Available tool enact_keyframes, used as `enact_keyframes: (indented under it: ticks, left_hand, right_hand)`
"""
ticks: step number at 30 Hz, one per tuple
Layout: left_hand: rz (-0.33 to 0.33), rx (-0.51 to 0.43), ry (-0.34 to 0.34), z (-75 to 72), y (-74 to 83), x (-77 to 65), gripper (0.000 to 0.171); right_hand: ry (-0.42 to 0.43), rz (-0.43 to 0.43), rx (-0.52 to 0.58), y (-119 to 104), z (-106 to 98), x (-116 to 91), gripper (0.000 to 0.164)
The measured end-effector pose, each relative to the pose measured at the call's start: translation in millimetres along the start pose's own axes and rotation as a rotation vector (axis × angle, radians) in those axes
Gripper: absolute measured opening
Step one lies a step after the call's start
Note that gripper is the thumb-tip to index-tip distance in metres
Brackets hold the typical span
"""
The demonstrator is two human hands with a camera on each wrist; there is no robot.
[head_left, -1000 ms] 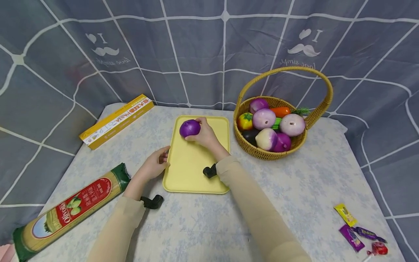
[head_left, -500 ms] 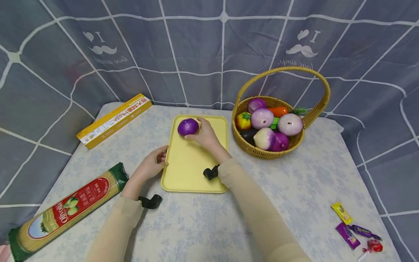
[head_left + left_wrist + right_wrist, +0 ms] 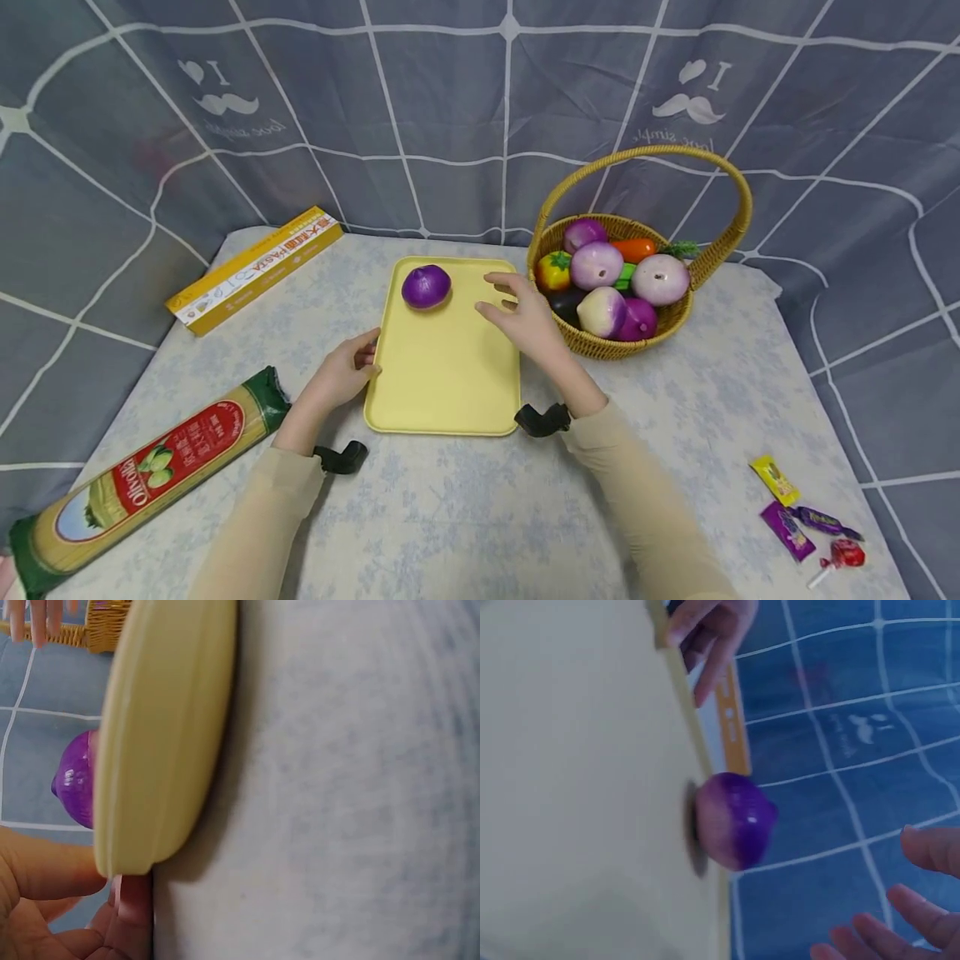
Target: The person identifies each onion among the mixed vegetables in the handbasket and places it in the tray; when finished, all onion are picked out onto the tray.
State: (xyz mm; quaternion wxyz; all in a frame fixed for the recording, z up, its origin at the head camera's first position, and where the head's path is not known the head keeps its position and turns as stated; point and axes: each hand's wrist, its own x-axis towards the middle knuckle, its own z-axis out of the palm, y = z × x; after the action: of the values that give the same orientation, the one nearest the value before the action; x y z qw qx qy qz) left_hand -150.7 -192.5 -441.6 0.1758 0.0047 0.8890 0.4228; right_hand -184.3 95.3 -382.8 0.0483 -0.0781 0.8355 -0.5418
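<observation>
A glossy purple onion [image 3: 426, 287] sits near the far left corner of a yellow tray [image 3: 442, 375], its pointed tip upward. My left hand [image 3: 343, 372] grips the tray's left edge; in the left wrist view its thumb [image 3: 56, 871] meets the rim while other fingers reach low against the side. Above the tray's right side hovers my right hand [image 3: 528, 321], holding nothing, thumb and fingers spread apart. The right wrist view shows the onion [image 3: 735, 821] standing alone on the tray, clear of that hand [image 3: 907, 915].
A wicker basket [image 3: 615, 343] of onions, a carrot, an eggplant and other vegetables stands right of the tray. At the left lie a pasta box [image 3: 255, 271] and a spaghetti bag [image 3: 150, 458]. Wrapped candies [image 3: 787, 531] and a lollipop [image 3: 847, 552] lie at front right.
My right hand has let go of the onion and moved right, toward the basket. The onion stays on the tray. My left hand remains at the tray's left edge.
</observation>
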Motion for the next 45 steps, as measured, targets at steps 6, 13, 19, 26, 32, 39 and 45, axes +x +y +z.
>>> enact_keyframes:
  ticks: [6, 13, 19, 26, 32, 39, 45]
  left_hand:
    - [-0.009, -0.052, 0.002, 2.4, 0.0, 2.6, 0.058]
    - [-0.017, -0.053, -0.001, 2.1, 0.1, -0.4, 0.058]
    - [-0.014, -0.048, 0.0, 0.8, 0.1, -2.3, 0.058]
    - [-0.022, -0.034, -0.004, -1.0, -2.0, -1.1, 0.058]
    - [-0.027, -0.024, -0.006, -1.3, -2.4, 1.8, 0.058]
    - [-0.019, -0.032, -0.012, 0.0, -2.1, 2.5, 0.058]
    - [-0.035, -0.036, -0.009, -1.0, -1.2, 1.5, 0.058]
  right_hand:
    - [0.013, 0.004, 0.067, -3, -42, -31, 0.045]
    - [0.105, -0.057, 0.025, 6, -81, -53, 0.037]
    - [0.207, -0.05, 0.055, 19, -113, -62, 0.037]
    - [0.173, 0.043, 0.053, 32, -137, -62, 0.049]
    - [0.097, 0.119, -0.038, 42, -145, -58, 0.059]
    - [0.016, 0.156, -0.078, 48, -146, -51, 0.071]
    - [-0.014, 0.192, -0.113, 52, -143, -44, 0.082]
